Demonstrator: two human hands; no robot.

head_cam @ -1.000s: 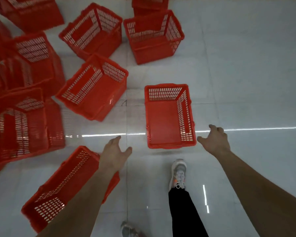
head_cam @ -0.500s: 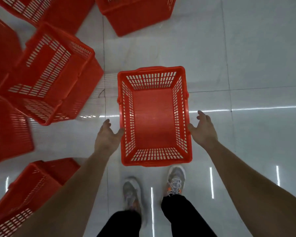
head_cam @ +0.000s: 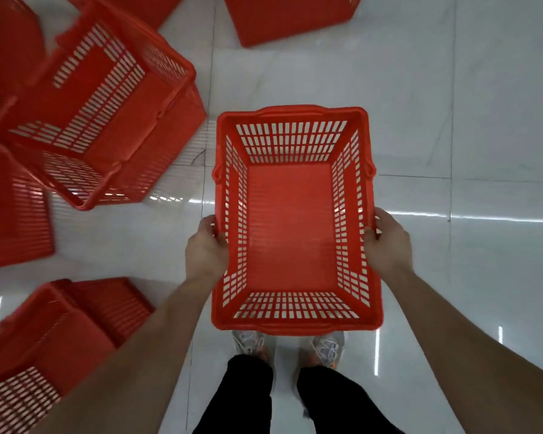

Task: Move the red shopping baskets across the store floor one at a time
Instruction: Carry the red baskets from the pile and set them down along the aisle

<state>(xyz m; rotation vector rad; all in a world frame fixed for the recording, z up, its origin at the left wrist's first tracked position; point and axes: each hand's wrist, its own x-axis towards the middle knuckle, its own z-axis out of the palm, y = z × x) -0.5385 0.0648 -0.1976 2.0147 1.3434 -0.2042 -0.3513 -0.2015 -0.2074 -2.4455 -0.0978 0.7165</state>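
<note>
Left hand (head_cam: 206,253), right hand (head_cam: 387,242): basket (head_cam: 290,227) between

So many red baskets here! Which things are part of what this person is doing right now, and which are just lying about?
In the job: upright basket, gripped at its side rims by the left hand and right hand.

Lying about for now: tipped basket on the left, near basket at bottom left, far basket at the top; likely later turns.
</note>
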